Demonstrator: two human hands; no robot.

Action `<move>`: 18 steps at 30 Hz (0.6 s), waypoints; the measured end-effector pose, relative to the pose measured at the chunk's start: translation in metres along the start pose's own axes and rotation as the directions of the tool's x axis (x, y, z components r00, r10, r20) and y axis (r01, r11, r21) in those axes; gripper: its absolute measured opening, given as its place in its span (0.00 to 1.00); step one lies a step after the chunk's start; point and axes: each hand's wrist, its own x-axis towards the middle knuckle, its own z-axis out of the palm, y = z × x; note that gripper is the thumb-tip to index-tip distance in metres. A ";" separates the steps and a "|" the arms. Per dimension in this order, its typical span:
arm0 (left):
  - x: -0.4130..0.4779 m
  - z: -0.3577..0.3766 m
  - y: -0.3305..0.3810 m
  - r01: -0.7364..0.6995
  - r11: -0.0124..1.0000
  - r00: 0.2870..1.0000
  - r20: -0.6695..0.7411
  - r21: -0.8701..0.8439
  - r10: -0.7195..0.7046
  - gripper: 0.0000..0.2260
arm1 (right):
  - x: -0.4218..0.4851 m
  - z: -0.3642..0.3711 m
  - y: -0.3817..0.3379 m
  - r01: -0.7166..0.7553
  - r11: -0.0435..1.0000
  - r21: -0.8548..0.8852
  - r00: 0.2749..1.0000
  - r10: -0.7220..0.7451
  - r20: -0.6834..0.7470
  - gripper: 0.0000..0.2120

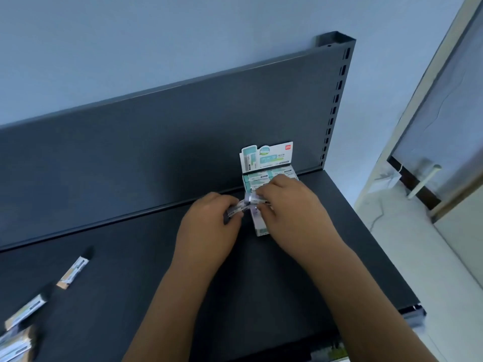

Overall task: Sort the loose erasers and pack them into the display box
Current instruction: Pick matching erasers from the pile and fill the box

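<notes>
Your one display box (261,229) stands on the dark shelf (130,283) towards its right end, with its far end close to the back panel (183,126) and its single printed header flap (266,156) upright. Packed erasers (258,177) show at the far end, but your right hand (290,207) covers much of the box, so you cannot count them.

Both hands meet just over the box's near half. Your left hand (206,220) has its fingers curled round the held erasers (244,205), and your right hand's fingertips pinch their glossy end. They are blurred, so whether there is one or two is unclear.

Well apart, at the left, two loose erasers lie singly (74,269) (26,310). A blurred heap (13,346) is cut off by the frame corner, so it can't be counted.
</notes>
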 end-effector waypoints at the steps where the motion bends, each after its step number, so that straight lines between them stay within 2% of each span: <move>1: 0.004 0.004 0.004 -0.008 1.000 1.000 0.002 -0.005 0.008 0.05 | 0.002 -0.003 0.010 -0.010 1.000 0.002 1.000 0.010 -0.022 0.07; 8: 0.031 0.027 0.017 -0.066 0.996 0.998 0.013 0.062 0.066 0.09 | 0.014 -0.015 0.057 -0.080 0.997 0.002 0.993 0.080 -0.086 0.09; 12: 0.040 0.042 0.023 -0.061 0.992 0.998 0.007 0.114 0.061 0.10 | 0.018 -0.014 0.063 -0.086 0.996 -0.021 0.996 0.085 -0.027 0.10; 18: 0.045 0.061 0.027 -0.008 0.996 0.997 -0.076 0.089 0.015 0.10 | 0.034 -0.014 0.062 -0.207 0.976 0.063 0.977 0.204 0.054 0.09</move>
